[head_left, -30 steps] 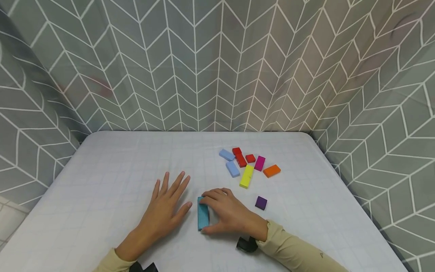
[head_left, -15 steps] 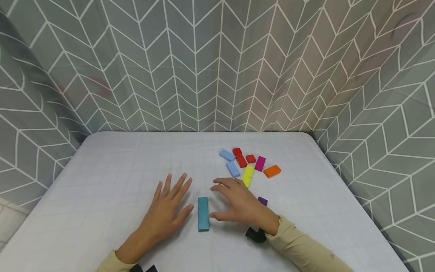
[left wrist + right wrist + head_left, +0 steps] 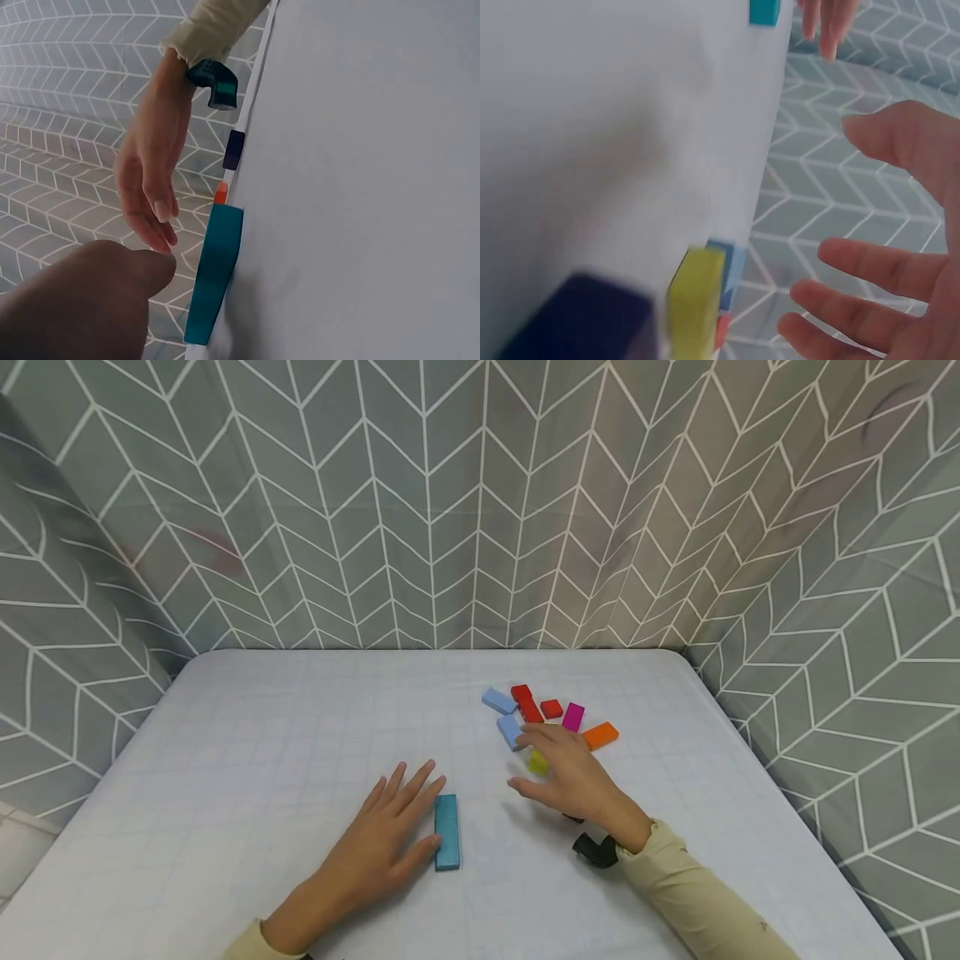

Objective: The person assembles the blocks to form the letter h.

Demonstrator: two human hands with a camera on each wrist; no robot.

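Head view: teal block (image 3: 447,835), one, lying on the white table (image 3: 187,818), long axis running near to far, one end pointing toward the table's back edge; well apart from the orange block (image 3: 602,736), presumably to give it working room. Left hand (image 3: 382,839), fingers fanned, at the block's left long edge, thumb tip overlapping it, perhaps in readiness to steady. Right hand (image 3: 566,768), thumb and fingers parted, holding nothing, over the yellow block (image 3: 538,763); the spread appears to suit a pinch. Most of the yellow block is covered, its axis hard to read. Left wrist view: teal block, length slanting up the picture; a gap shows between it and the thumb. Right wrist view: yellow block, between dark block (image 3: 581,322) and light-blue block (image 3: 733,274), clear of the spread fingers.
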